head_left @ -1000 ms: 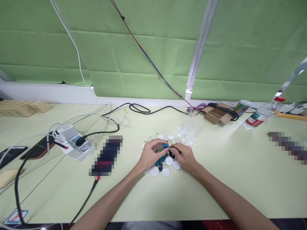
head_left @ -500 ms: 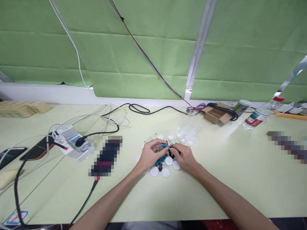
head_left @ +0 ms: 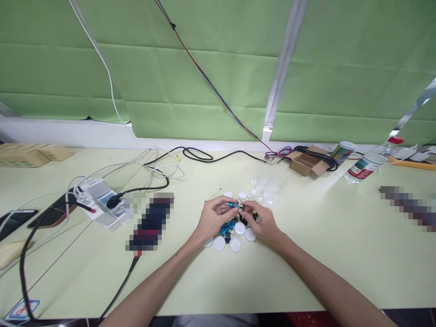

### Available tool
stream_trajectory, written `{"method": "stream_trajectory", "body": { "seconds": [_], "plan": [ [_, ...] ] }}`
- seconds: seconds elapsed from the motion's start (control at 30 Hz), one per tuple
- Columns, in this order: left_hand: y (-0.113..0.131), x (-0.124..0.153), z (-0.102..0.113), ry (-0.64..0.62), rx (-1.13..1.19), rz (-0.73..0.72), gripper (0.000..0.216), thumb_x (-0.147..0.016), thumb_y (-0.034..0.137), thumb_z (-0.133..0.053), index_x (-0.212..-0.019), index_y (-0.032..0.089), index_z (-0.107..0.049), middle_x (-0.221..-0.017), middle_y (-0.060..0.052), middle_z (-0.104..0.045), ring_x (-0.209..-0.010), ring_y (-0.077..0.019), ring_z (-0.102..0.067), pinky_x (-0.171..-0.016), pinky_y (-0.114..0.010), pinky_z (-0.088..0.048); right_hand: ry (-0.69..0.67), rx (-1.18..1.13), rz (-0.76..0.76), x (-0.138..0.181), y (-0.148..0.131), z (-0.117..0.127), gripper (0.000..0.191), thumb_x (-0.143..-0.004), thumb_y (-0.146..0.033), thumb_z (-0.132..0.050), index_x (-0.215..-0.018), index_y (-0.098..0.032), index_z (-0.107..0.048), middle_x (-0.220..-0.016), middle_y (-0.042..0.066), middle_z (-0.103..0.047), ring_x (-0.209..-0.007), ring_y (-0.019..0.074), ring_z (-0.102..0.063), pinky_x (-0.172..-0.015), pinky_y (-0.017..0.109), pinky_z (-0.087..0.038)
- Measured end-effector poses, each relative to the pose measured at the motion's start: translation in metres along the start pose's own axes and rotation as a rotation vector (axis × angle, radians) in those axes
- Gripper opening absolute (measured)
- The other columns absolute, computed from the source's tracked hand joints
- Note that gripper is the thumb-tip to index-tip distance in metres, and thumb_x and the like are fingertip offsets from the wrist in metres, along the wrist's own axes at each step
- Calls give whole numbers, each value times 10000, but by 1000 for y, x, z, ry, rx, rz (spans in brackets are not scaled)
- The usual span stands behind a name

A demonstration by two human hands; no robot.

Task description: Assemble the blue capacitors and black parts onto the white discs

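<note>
My left hand [head_left: 213, 219] pinches a small blue capacitor [head_left: 233, 205] between thumb and fingers, just above the table. My right hand [head_left: 261, 222] meets it from the right, its fingertips closed on a small dark part [head_left: 242, 207] that touches the capacitor's end. Below the hands lies a heap of blue capacitors [head_left: 227, 227] and dark parts, ringed by white round caps [head_left: 235, 244]. A cluster of clear plastic caps [head_left: 265, 190] lies just beyond the right hand.
A white power strip [head_left: 102, 204] with black and white cables sits at the left, with phones [head_left: 17, 218] further left. An open cardboard box [head_left: 306, 162], a can [head_left: 342, 152] and a water bottle [head_left: 366, 165] stand at the back right. Green blinds hang behind.
Both hands have stayed over the heap, shifting only slightly; the left fingers have lifted a little, so more of the blue capacitors below shows.
</note>
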State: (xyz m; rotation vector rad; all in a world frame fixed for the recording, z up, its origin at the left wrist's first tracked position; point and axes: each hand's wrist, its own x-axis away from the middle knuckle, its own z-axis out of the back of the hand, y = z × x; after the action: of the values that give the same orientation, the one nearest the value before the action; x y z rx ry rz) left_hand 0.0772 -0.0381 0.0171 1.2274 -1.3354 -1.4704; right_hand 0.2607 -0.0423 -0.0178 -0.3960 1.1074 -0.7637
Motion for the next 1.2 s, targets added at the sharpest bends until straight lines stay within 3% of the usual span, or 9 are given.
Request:
{"method": "stream_trajectory", "body": {
  "seconds": [0.27,0.63,0.73,0.83,0.9,1.2],
  "plan": [
    [-3,0,2,-11,-70,-46,252,-735,300,-760,-938,160,-709,-924,-68,-725,-795,-155,-669,-768,-263,-550,22,79,33,-3,-5,2,117,-938,-236,-524,-965,-175,-619,-750,33,-675,-616,131,-596,-593,246,-491],
    [-4,2,-1,1,-143,-90,243,-738,319,-744,-923,165,-712,-932,-70,-727,-817,-165,-673,-799,-280,-555,-35,138,19,-5,-4,4,351,-993,-267,-389,-700,-189,-565,-609,16,-552,-566,129,-494,-562,262,-405],
    [-3,2,-1,14,-134,-88,243,-733,323,-747,-916,165,-715,-919,-70,-729,-817,-171,-677,-799,-285,-561,-27,123,9,-5,-4,4,302,-988,-283,-409,-782,-186,-607,-652,26,-598,-590,134,-528,-583,265,-435],
    [-1,2,-1,35,-109,-86,245,-732,318,-752,-918,164,-713,-920,-70,-726,-812,-168,-675,-799,-285,-562,-10,69,-27,-3,-3,3,183,-951,-299,-507,-1012,-181,-631,-749,36,-657,-629,140,-574,-610,266,-482],
    [0,2,-1,49,-89,-80,250,-728,314,-757,-922,164,-710,-915,-67,-721,-791,-159,-668,-779,-278,-560,-6,28,-43,-1,-3,2,223,-924,-296,-560,-1109,-180,-609,-760,31,-660,-628,138,-580,-606,263,-497],
    [-2,0,0,19,-59,-76,260,-739,313,-755,-936,153,-699,-895,-71,-715,-774,-164,-672,-763,-285,-557,5,18,-20,0,-1,1,184,-934,-272,-538,-1075,-181,-613,-769,43,-681,-641,144,-617,-610,269,-524]
  ]
}}
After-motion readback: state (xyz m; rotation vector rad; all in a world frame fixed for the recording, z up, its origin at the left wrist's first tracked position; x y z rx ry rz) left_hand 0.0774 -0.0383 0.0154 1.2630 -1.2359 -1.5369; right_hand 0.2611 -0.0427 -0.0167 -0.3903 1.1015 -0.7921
